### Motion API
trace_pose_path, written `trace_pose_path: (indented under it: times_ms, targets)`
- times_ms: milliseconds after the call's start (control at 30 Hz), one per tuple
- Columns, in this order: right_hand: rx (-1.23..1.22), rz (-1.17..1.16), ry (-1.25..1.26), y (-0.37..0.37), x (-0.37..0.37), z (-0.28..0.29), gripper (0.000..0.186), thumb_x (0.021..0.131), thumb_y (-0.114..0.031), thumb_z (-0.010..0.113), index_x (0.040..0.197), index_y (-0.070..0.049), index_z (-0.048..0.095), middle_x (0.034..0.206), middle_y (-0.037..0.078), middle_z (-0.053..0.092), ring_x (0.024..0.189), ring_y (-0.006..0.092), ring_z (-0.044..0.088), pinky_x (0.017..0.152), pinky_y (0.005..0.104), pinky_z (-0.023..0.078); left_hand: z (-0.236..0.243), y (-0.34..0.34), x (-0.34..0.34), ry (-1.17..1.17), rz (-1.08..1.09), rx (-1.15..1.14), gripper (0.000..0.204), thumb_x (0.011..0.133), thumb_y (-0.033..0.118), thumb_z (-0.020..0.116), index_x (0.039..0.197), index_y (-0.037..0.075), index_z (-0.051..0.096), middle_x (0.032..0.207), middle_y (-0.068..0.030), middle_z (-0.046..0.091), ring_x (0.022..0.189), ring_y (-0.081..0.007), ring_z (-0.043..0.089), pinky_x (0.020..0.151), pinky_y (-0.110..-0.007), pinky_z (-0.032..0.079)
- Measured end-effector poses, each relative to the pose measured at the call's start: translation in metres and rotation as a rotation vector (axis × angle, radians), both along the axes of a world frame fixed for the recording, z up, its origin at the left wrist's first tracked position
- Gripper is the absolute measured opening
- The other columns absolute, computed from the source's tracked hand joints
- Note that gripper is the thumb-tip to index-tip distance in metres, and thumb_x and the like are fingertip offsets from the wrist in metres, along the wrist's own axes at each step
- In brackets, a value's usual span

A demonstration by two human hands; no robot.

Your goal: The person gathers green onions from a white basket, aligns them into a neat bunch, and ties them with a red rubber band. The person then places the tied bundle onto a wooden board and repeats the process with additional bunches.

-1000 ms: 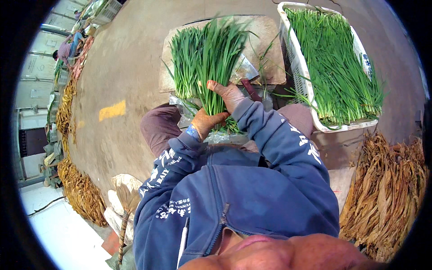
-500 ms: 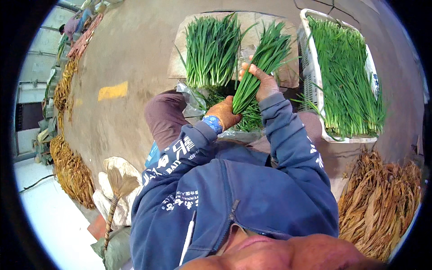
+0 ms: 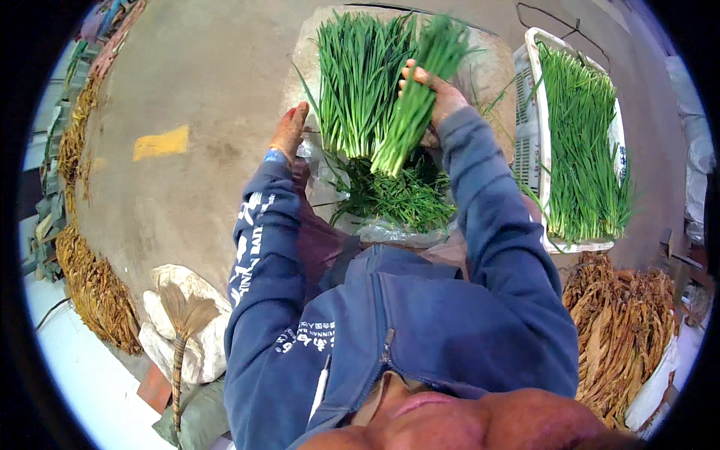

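Observation:
My right hand grips a bundle of long green leafy stalks, pale ends downward, beside the larger pile of similar stalks on the worn board. My left hand is raised at the left edge of that pile, fingers apart and holding nothing. Below the board, loose green trimmings lie on clear plastic between my legs.
At the right stands a white plastic crate full of green stalks. Dried brown leaves lie in heaps at the right and left. A straw broom rests on a white sack at the lower left.
My left hand has let go of the bundle and moved up and left to the pile. My right hand has carried the bundle up, tilting its tops away from me.

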State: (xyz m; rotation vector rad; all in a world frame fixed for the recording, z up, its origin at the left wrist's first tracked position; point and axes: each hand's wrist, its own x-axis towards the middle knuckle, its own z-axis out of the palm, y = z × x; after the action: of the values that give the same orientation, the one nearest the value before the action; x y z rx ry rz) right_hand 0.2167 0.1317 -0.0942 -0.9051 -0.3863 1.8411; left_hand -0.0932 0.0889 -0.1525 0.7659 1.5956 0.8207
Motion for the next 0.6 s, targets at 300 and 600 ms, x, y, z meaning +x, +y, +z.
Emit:
trace_pose_path:
  times_ms: [300,600]
  targets:
    - [0.015,0.249,-0.521,0.083,-0.107,-0.079,0.028,0.082,-0.025,0.065,0.105,-0.009,0.069,0.107,0.011,0.065,0.096,0.0178,0.056,0.089,0.0326,0.041,0.008,0.027,0.059,-0.291,-0.265,0.218,0.126,0.063,0.062,0.075,0.144,-0.004,0.005,0.140,-0.0211,0.035,0.127,-0.0272,0.038,0.105,-0.034,0.030]
    - [0.239,0.353,-0.851,0.069,-0.092,-0.025,0.074,0.075,-0.045,0.070,0.127,0.003,0.048,0.123,0.016,0.057,0.112,0.0273,0.053,0.098,0.0328,0.038,0.006,0.039,0.070,0.598,-0.422,0.020,0.130,0.053,0.063,0.077,0.144,-0.002,0.011,0.135,-0.0280,0.038,0.126,-0.0376,0.039,0.105,-0.037,0.033]
